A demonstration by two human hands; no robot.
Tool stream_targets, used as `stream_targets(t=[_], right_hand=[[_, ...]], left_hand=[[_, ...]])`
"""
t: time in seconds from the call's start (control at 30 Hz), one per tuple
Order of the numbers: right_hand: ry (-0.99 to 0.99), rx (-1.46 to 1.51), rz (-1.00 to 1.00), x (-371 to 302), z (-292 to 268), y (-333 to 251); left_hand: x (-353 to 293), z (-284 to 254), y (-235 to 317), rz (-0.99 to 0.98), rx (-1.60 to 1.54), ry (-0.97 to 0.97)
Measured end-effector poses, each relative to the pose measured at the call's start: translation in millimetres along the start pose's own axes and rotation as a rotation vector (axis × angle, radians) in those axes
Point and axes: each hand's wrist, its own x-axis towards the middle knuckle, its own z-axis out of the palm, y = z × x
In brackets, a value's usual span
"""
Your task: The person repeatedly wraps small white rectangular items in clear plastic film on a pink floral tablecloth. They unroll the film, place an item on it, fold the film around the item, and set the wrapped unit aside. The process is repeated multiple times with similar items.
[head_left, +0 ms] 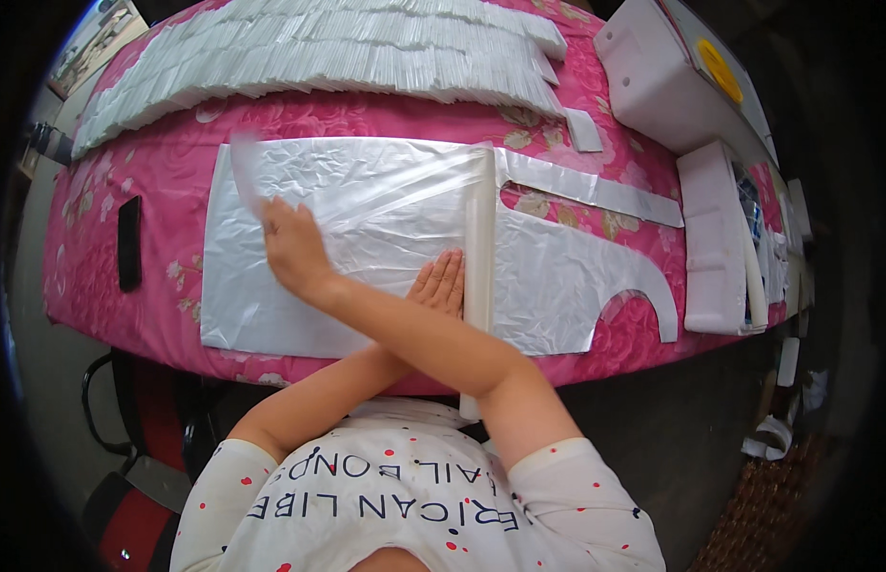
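A shiny white plastic sheet (pixel 357 210) lies flat on the table, its right part (pixel 548 276) ending in strap-like strips beside a curved cutout. Across it, front to back, runs a long pale, half-clear strip (pixel 478 257). My left hand (pixel 440 283) rests flat on the sheet just left of that strip, fingers stretched out. My right arm crosses over the left one. Above the sheet's left part, my right hand (pixel 295 246) is closed round a thin pale flat strip (pixel 243 172), smeared by motion, so its kind is unclear.
Long rows of folded white plastic pieces (pixel 319 57) cover the far side of the pink flowered tablecloth (pixel 166 276). A black phone-like slab (pixel 129 243) lies at left. White foam boxes (pixel 643 76) stand at right, one holding odds and ends. Red-and-black chairs (pixel 147 410) are lower left.
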Motion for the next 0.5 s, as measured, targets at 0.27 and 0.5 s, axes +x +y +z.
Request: stream_targets(t=[0.27, 0.5], right_hand=[[-0.669, -0.081, 0.095, -35.1, 17.8, -38.7], [-0.086, -0.138, -0.226, -80.8, -143.1, -40.8]], left_hand=[[4.4, -24.7, 2.9, -0.098, -0.217, -0.040], [32.3, -38.7, -47.8, -0.152, -0.741, 0.276]])
